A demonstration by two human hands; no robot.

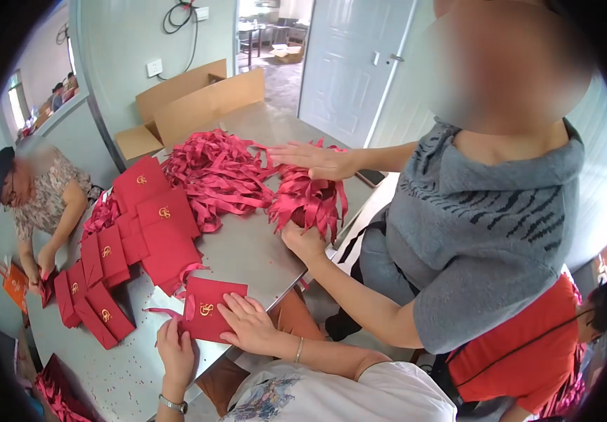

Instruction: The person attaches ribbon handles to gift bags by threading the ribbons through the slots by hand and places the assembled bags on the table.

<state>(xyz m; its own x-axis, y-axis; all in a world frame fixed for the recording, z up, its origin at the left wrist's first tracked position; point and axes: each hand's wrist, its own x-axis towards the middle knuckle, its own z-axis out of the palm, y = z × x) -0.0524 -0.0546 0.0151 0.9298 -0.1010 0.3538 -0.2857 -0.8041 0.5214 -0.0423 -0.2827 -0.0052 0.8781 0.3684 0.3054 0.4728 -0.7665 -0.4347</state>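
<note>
The right hand [253, 325] lies flat, fingers spread, on a red bag [205, 309] — gold monogram, perhaps "GS" — while the left hand [176, 349] curls by its corner; whether gripping, I can't tell.

A blue-grey door [349, 63] adjoins a bright doorway [275, 77] near a pale wall [120, 56].

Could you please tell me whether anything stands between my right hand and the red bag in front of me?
Nothing visible does: your right hand lies directly on the right part of the red bag, and your left hand is by its lower-left corner.
</note>
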